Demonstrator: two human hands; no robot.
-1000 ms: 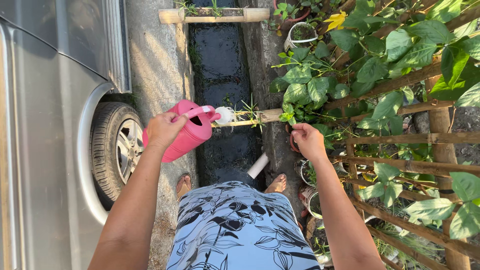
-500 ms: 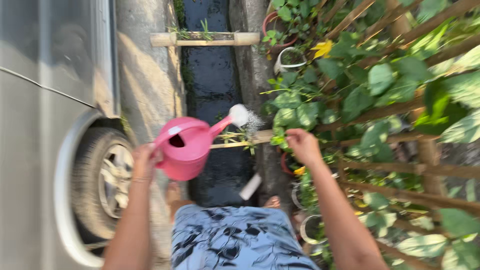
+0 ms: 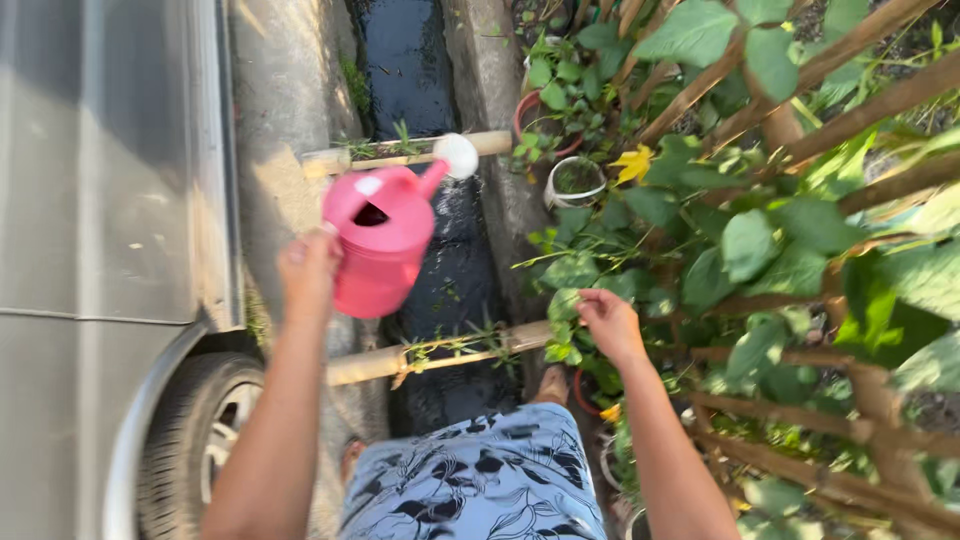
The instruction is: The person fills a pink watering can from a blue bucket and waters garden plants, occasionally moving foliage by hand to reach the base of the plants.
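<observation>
Pink plastic catches the sun: a watering can [image 3: 380,245] hangs out over the edge of a dark water-filled drainage channel [image 3: 405,60], its white rose [image 3: 460,155] pointing up and away toward a bamboo pole [image 3: 410,155] laid across the channel. The left hand [image 3: 308,272] holds the can from the near side, its grip closed tight on the can, though motion blur hides exactly how the fingers lie on the handle. The right hand [image 3: 610,322] reaches into the foliage on the right, fingers curled together around a cluster of green leaves [image 3: 562,305] just beside a second bamboo pole [image 3: 440,352] that crosses the channel nearer the body. A fence of bamboo rails [image 3: 840,110] runs along the right side with broad leaves growing through it, and a yellow flower [image 3: 632,163] shows among them. A white pot [image 3: 572,182] and a reddish pot [image 3: 540,125] sit at the foot of the plants, near the channel's concrete wall. On the left stands a silver car [image 3: 110,200], its tyre [image 3: 205,440] close to the left forearm. A blue garment with a dark floral print [image 3: 470,480] fills the bottom of the view
</observation>
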